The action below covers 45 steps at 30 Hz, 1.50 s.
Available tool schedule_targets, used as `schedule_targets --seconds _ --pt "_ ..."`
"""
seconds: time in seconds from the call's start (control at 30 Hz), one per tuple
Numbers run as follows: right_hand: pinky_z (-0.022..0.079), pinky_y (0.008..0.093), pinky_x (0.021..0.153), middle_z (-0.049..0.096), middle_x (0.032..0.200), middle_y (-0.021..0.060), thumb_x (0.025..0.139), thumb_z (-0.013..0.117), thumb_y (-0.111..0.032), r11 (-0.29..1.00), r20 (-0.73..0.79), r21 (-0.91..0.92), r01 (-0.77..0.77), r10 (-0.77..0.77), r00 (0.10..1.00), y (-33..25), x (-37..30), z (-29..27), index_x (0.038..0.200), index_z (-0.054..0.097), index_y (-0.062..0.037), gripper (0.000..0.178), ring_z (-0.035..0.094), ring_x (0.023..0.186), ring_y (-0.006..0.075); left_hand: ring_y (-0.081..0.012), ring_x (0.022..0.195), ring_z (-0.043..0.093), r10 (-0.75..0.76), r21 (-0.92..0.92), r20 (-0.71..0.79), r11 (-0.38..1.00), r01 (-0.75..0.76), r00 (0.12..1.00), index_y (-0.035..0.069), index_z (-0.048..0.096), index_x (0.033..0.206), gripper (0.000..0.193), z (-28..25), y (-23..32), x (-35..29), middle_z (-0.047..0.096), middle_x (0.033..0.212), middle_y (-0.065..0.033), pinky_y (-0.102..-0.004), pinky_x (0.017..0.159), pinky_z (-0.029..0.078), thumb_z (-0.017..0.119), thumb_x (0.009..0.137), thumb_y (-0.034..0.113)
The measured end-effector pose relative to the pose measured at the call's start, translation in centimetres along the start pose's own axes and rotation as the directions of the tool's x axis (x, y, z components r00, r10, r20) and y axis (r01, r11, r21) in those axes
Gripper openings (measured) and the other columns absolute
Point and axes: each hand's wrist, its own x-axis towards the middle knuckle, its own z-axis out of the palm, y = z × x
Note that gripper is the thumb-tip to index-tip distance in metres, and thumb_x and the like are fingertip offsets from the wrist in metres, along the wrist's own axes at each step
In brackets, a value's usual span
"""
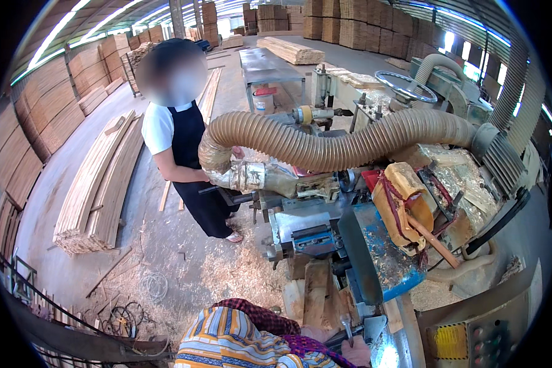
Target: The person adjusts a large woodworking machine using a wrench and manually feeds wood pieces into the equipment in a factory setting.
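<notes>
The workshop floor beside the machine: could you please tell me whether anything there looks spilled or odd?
Yes: wood shavings lie strewn beside the machine, looking spilled rather than collected, and tangled dark cords sprawl at the picture's lower left.

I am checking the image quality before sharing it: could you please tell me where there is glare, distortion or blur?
Head view: glare shows at the ceiling lights and on the metal beside the right hand; straight edges bend toward the picture's rim; the co-worker's head is blurred, while the ribbed hose looks fairly sharp.
</notes>
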Motion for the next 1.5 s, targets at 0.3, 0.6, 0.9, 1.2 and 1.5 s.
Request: schedule_targets --seconds 0.3,0.6,0.9,1.2,1.5 --pt "0.052 0.0460 0.072 0.068 0.081 0.0169 0.084 0.066 -0.018 0.970 0.246 0.091 0.225 -0.240 0.939 2.2 2.4 -1.1 0.090 0.068 -0.0098 0.010 0.065 0.079 0.0387 -0.0314 0.061 0.070 -0.246 0.144 -0.202 0.950 0.277 0.948 0.029 0.055 0.120 0.033 7.9 -1.1 4.4 0.064 0.067 -0.0084 -0.0513 0.046 0.050 0.057 0.087 0.030" --pt "0.050 0.0482 0.082 0.066 0.094 0.0269 0.091 0.059 -0.028 0.967 0.278 -0.082 -0.242 0.255 0.926 -1.0 1.1 -0.6 0.101 0.063 -0.0038 0.027 0.063 0.091 0.0446 -0.0371 0.083 0.073 -0.083 -0.010 0.173 0.996 0.086 0.981 0.042 0.035 0.145 0.058 0.7 0.1 1.5 0.069 0.095 -0.0139 -0.0504 0.064 0.057 0.055 0.091 0.038" --pt "0.049 0.0505 0.080 0.067 0.094 0.0239 0.089 0.059 -0.030 0.985 0.152 -0.004 -0.174 0.173 0.973 -2.4 -0.4 -1.0 0.102 0.063 -0.0088 0.025 0.063 0.090 0.0447 -0.0365 0.098 0.071 0.138 -0.167 0.078 0.978 -0.124 0.987 0.032 0.033 0.147 0.059 -1.4 -1.5 -0.5 0.065 0.113 -0.0180 -0.0489 0.079 0.057 0.053 0.092 0.032" --pt "0.051 0.0488 0.071 0.068 0.085 0.0194 0.087 0.062 -0.031 0.965 0.155 -0.105 0.238 -0.221 0.963 2.2 2.0 1.0 0.087 0.065 -0.0110 0.021 0.064 0.080 0.0421 -0.0380 0.081 0.072 0.089 -0.036 0.103 0.996 -0.085 0.991 0.024 0.040 0.137 0.047 4.6 -2.0 4.2 0.068 0.094 -0.0160 -0.0561 0.059 0.055 0.054 0.092 0.027" --pt "0.052 0.0532 0.063 0.065 0.075 0.0193 0.084 0.066 -0.029 0.964 -0.075 -0.265 -0.022 0.002 0.997 2.6 1.2 4.2 0.091 0.060 -0.0083 0.022 0.066 0.071 0.0410 -0.0402 0.092 0.069 0.127 -0.241 -0.268 0.951 -0.194 0.955 0.018 0.048 0.132 0.056 4.0 -1.9 1.3 0.066 0.103 -0.0187 -0.0479 0.070 0.056 0.066 0.081 0.033"
